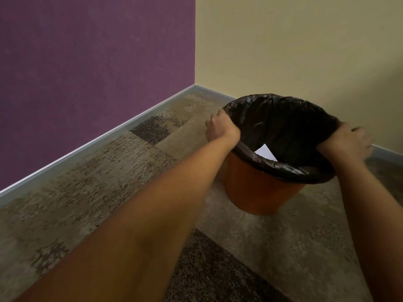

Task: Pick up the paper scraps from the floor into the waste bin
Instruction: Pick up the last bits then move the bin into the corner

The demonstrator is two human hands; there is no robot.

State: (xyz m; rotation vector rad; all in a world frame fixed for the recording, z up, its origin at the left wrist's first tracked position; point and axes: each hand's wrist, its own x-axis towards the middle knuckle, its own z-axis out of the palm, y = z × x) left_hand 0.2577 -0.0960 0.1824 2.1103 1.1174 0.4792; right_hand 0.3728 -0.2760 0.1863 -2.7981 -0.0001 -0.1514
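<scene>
An orange waste bin [257, 192] lined with a black plastic bag [283, 118] stands on the carpet near the room's corner, tilted slightly toward me. My left hand [220, 127] grips the bin's left rim over the bag. On the right rim, my right hand [346, 140] holds the bag's edge. A white paper scrap [265, 152] lies inside the bin. I see no scraps on the floor in view.
A purple wall [98, 62] runs along the left and a cream wall [294, 44] stands behind the bin, both with a grey skirting board [109, 136]. Patterned brown carpet [87, 188] covers the floor, with a darker tile [209, 275] close to me.
</scene>
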